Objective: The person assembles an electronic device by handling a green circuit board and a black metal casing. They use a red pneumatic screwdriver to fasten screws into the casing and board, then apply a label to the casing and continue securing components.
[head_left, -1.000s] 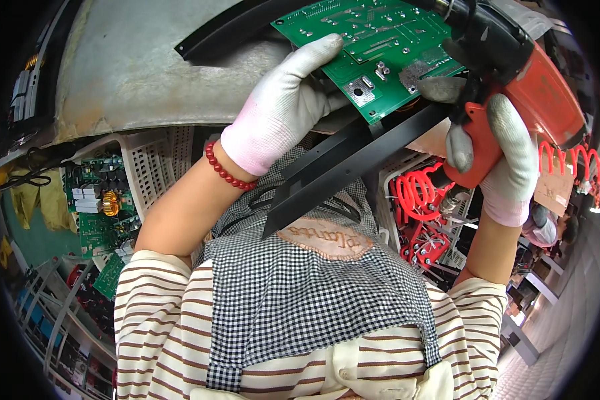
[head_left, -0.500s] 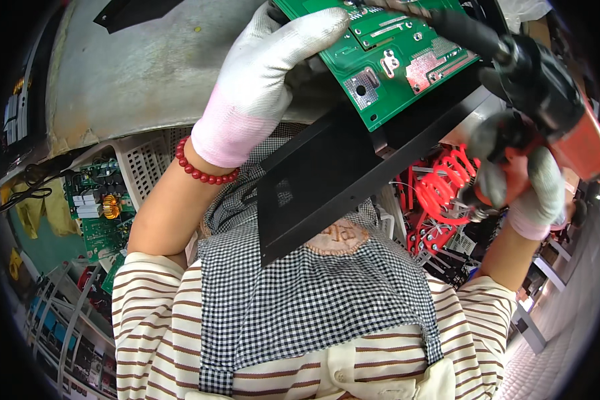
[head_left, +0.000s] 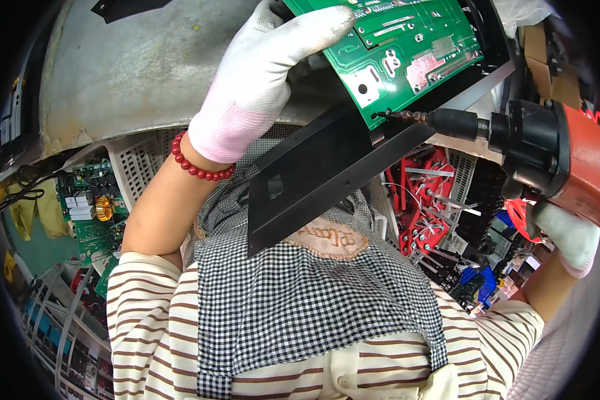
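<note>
My left hand (head_left: pixel 260 73), in a white and pink glove, grips the upper left edge of a green circuit board (head_left: pixel 407 53), thumb across its face. The board lies tilted over a black metal casing (head_left: pixel 313 173) with folded sides. In my right hand (head_left: pixel 567 233), also gloved, is a red and black power screwdriver (head_left: pixel 547 150), held at the right. Its long bit (head_left: pixel 407 116) points left, with the tip at the hole in the board's lower corner. Whether a screw is on the tip is too small to tell.
A grey metal worktop (head_left: pixel 147 80) spreads across the upper left. Below it on the left stand a white slotted crate (head_left: pixel 140 167) and another circuit board (head_left: pixel 90 207) with a copper coil. Red parts (head_left: pixel 427 200) with pale strips fill a bin at the right, beside blue pieces (head_left: pixel 477 283).
My right hand and the screwdriver have swung down and to the right, bringing the bit from the board's upper area to its lower corner. My left hand and the board have barely shifted.
</note>
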### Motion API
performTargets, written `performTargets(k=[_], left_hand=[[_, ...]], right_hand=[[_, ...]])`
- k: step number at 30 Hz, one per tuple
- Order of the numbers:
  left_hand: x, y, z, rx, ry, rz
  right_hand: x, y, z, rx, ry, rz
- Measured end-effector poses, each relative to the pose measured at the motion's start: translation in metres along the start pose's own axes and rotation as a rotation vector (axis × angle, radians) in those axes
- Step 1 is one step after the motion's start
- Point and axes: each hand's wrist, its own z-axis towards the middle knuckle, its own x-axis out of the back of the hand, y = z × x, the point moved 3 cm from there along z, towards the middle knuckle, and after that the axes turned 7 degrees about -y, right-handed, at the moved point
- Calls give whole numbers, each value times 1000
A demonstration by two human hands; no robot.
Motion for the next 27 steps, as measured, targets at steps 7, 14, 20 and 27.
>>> performTargets(k=[7,14,20,27], left_hand=[[-8,6,-2,17,-53,-60],[-11,10,2,72,14,-14],[-8,5,0,7,-58,-100],[-7,4,-2,-7,-5,-102]], right_hand=[[10,-21,1,-14,-29,-65],[12,-31,12,-8,-70,-105],[0,-42,21,-13,-91,-126],[4,-49,29,35,-137,-176]])
